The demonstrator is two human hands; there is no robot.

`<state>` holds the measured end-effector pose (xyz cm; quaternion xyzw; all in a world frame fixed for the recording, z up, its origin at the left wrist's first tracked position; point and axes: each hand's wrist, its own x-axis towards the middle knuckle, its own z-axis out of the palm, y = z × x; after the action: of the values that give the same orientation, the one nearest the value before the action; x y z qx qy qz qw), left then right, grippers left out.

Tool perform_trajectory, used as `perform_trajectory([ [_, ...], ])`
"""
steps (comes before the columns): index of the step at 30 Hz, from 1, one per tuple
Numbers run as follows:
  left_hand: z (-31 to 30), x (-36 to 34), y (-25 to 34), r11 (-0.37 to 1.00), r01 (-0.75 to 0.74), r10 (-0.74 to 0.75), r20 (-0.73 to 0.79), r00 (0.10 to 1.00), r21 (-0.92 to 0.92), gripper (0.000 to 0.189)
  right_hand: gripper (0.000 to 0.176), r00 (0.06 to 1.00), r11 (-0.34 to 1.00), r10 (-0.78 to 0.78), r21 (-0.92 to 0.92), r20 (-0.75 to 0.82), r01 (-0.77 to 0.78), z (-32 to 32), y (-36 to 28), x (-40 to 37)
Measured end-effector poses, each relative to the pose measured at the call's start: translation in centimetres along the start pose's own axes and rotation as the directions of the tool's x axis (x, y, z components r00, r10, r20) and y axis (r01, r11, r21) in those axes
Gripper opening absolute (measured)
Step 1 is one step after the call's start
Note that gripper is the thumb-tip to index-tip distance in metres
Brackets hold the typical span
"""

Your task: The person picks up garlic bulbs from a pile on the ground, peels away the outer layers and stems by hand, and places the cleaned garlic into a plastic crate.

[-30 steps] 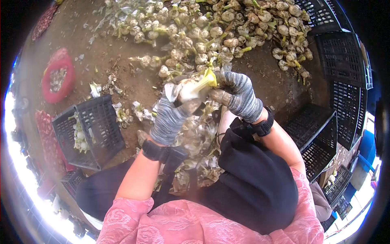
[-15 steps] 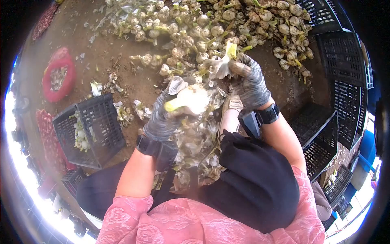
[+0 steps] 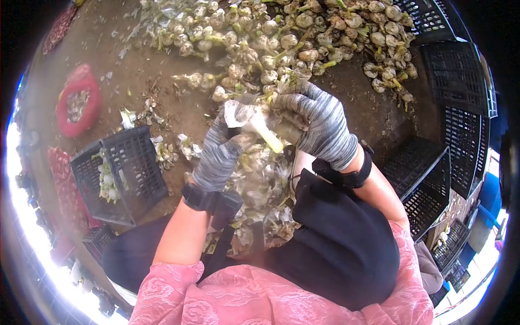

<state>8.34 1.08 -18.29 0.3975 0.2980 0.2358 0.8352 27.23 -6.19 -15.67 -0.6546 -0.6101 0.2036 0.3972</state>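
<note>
A white garlic bulb (image 3: 253,120) with a pale green stem pointing down and right is held in my gloved left hand (image 3: 214,154). A loose flap of papery skin stands up at its left side. Against the bulb's right side, the fingers of my gloved right hand (image 3: 322,122) are curled. The right thumb is smeared by motion, and what those fingers pinch is hidden. Peeled garlic skins (image 3: 262,192) lie in a heap below my hands, between my legs. Beyond them spreads a large pile of untrimmed garlic bulbs (image 3: 287,40) with stems.
A black crate (image 3: 143,168) at my left contains cleaned garlic bulbs. Red mesh sacks (image 3: 78,116) lie farther left. Several black crates (image 3: 420,168) stand along the right side. Scraps of skin (image 3: 162,151) are scattered on the brown ground.
My right hand has come down and left to the bulb; the stemmed piece of skin it held is gone from its fingers. The bulb's stem has swung from left to lower right.
</note>
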Motion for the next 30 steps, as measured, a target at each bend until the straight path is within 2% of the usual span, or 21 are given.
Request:
perform_trajectory([
  [1,0.0,-0.2,-0.2,1.0,-0.003,0.004,-0.017,1.0,0.02,0.056,0.028,1.0,1.0,0.001,0.001,0.002,-0.001,0.1,-0.1,-0.1],
  [3,0.0,-0.3,-0.5,0.998,-0.006,0.009,-0.046,0.999,0.063,0.054,0.029,0.99,0.978,-0.141,-0.152,0.002,0.139,0.3,-0.2,-0.2],
  [5,0.4,-0.2,-0.1,0.991,-0.03,0.031,-0.008,0.999,0.127,0.054,0.024,0.989,0.968,-0.148,-0.201,0.026,0.15,0.2,-0.5,-0.2],
  [7,1.0,-0.1,-0.1,0.988,-0.032,0.035,-0.013,0.999,0.154,0.063,0.02,0.979,0.922,-0.176,-0.33,0.105,0.201,0.1,-0.5,-0.3],
  [11,0.3,-0.1,-1.2,0.974,-0.058,0.065,-0.027,0.998,0.22,0.07,0.016,0.974,0.899,-0.194,-0.375,0.12,0.226,0.6,-0.2,-0.2],
  [13,-0.2,0.1,-1.4,0.965,-0.126,0.124,0.021,0.992,0.231,0.075,0.015,0.993,0.953,-0.121,-0.282,-0.007,0.115,0.6,-0.1,0.0],
  [14,0.1,0.3,-1.0,0.965,-0.092,0.083,0.045,0.996,0.246,0.075,0.013,0.986,0.959,-0.145,-0.258,-0.086,0.118,0.5,0.1,0.3],
  [15,0.4,0.1,-0.6,0.965,-0.092,0.083,0.045,0.995,0.246,0.075,0.013,0.986,0.959,-0.145,-0.258,-0.086,0.118,0.6,0.6,0.4],
  [17,0.8,-0.3,0.0,0.956,-0.071,0.052,0.074,0.996,0.284,0.07,0.014,0.979,0.957,-0.099,-0.287,-0.178,0.044,0.8,1.9,0.3],
  [18,0.0,-0.1,-0.8,0.982,-0.068,0.049,0.108,0.993,0.179,0.068,0.014,0.989,0.95,-0.009,-0.311,-0.145,-0.037,0.9,2.1,0.2],
  [19,-0.8,0.0,-1.5,0.996,-0.056,0.046,0.142,0.989,0.072,0.067,0.014,0.989,0.949,-0.01,-0.312,-0.145,-0.036,1.0,2.6,0.0],
  [21,-0.4,-0.3,-1.5,0.976,-0.139,0.125,0.089,0.988,0.171,0.065,0.014,0.999,0.966,-0.006,-0.257,-0.051,-0.008,1.1,3.6,-0.2],
  [22,-0.2,-0.3,-1.3,0.975,-0.139,0.126,0.087,0.988,0.171,0.065,0.016,0.998,0.992,-0.02,-0.125,-0.065,0.012,1.1,3.7,-0.3],
  [23,0.2,-0.3,-0.7,0.992,-0.065,0.055,0.088,0.995,0.107,0.068,0.016,0.998,0.992,-0.019,-0.124,-0.063,0.011,1.0,3.4,-0.4],
  [24,0.5,-0.3,-0.3,0.999,0.012,-0.016,0.095,0.995,0.041,0.072,0.019,0.996,0.992,0.085,0.092,-0.031,-0.082,0.6,2.8,-0.5],
  [25,0.7,-0.2,-0.1,0.999,0.014,-0.018,0.098,0.995,0.04,0.072,0.023,0.984,0.938,0.18,0.298,0.019,-0.177,0.1,2.1,-0.6],
  [26,0.9,-0.2,-0.1,0.998,-0.024,0.018,0.094,0.995,0.056,0.07,0.032,0.903,0.709,0.323,0.56,0.283,-0.429,-0.9,0.5,-0.3],
  [27,1.0,-0.2,-0.1,0.996,-0.059,0.053,0.091,0.994,0.072,0.068,0.041,0.907,0.721,0.298,0.553,0.298,-0.418,-0.4,0.9,-0.5],
  [28,0.9,-0.1,-0.4,0.981,-0.131,0.119,0.091,0.989,0.146,0.072,0.042,0.934,0.795,0.229,0.502,0.275,-0.342,-0.3,0.8,-0.4],
  [29,0.9,-0.2,-0.4,0.981,-0.13,0.117,0.091,0.989,0.146,0.072,0.043,0.954,0.857,0.154,0.446,0.258,-0.259,-0.3,0.8,-0.3],
  [30,0.9,-0.4,-0.2,0.978,-0.088,0.072,0.091,0.993,0.188,0.076,0.043,0.954,0.857,0.154,0.446,0.258,-0.26,-0.4,0.7,-0.2],
])
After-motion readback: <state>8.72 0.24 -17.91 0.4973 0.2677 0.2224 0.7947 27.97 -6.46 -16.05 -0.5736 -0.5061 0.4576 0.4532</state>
